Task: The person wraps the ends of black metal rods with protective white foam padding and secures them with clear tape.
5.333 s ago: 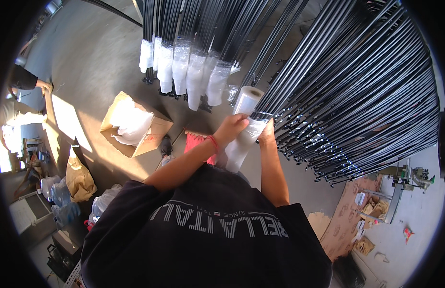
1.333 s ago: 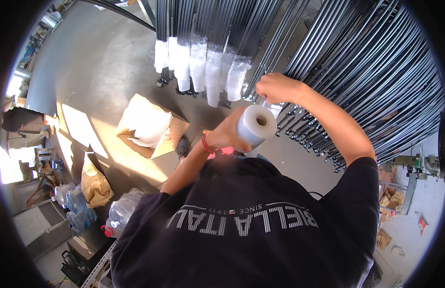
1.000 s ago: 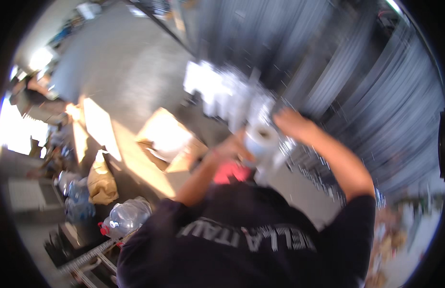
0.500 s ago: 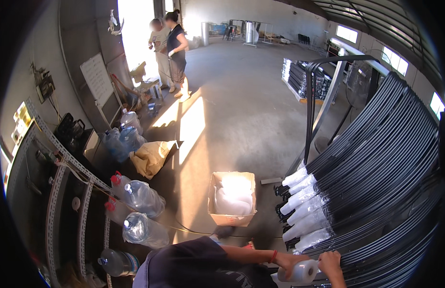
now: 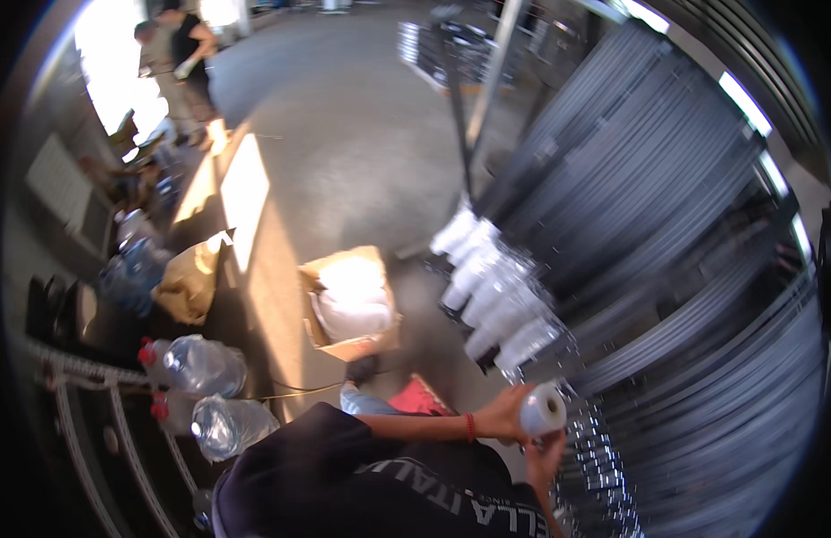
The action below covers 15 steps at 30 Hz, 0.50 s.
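Note:
My left hand [image 5: 508, 414], with a red band at the wrist, is closed around a roll of clear plastic film [image 5: 543, 409]. The round end with its hollow core faces up and to the right. Just below, my right hand [image 5: 545, 455] has its fingers curled against the roll's underside; blur softens their tips. Long dark strips [image 5: 595, 161] hang in dense rows on my right. Several bundle ends are wrapped in shiny clear film [image 5: 496, 287], ahead of my hands. Beside my right forearm, strip ends glitter and smear.
An open cardboard box [image 5: 396, 309] with white material stands on the floor ahead. Large clear water bottles [image 5: 214, 368] line the left, near a metal shelf frame [image 5: 79, 439]. A tan sack [image 5: 191, 287] lies beyond them. A red object [image 5: 418, 394] sits by my foot. Two people stand far left.
My view has swung right. My right hand was apart from the roll, to its right, and is now beneath it. The roll has tipped more upright in my left hand.

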{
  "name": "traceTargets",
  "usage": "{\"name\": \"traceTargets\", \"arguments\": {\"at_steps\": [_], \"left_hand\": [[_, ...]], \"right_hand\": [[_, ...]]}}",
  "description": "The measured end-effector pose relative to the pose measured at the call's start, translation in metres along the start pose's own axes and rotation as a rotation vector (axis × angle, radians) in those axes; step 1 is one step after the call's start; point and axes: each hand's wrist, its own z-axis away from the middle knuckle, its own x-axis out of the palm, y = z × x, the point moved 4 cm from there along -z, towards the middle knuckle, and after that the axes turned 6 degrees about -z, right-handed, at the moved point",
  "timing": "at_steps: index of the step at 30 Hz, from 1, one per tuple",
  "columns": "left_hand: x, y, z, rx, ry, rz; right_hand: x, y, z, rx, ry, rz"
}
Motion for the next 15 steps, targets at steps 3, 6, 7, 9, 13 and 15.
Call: {"name": "traceTargets", "arguments": {"at_steps": [3, 6, 7, 9, 13, 15], "left_hand": [[0.009, 0.015, 0.001, 0.024, -0.084, -0.024], [0.018, 0.02, 0.004, 0.128, -0.099, -0.079], [0.022, 0.017, 0.004, 0.129, -0.133, -0.082], [0.022, 0.018, 0.003, 0.118, -0.189, -0.076], [0.033, 0.025, 0.003, 0.083, -0.286, 0.025], [0.036, 0.027, 0.002, 0.175, -0.219, -0.096]], "right_hand": [[0.005, 0.027, 0.005, 0.117, 0.188, 0.067], [0.017, 0.002, -0.005, 0.041, 0.309, 0.081], [0.018, -0.003, -0.006, 0.011, 0.307, 0.07], [0.021, -0.016, -0.004, -0.032, 0.322, 0.142], [0.022, -0.024, -0.003, -0.076, 0.397, 0.271], [0.026, -0.026, 0.0, -0.066, 0.548, 0.232]]}}
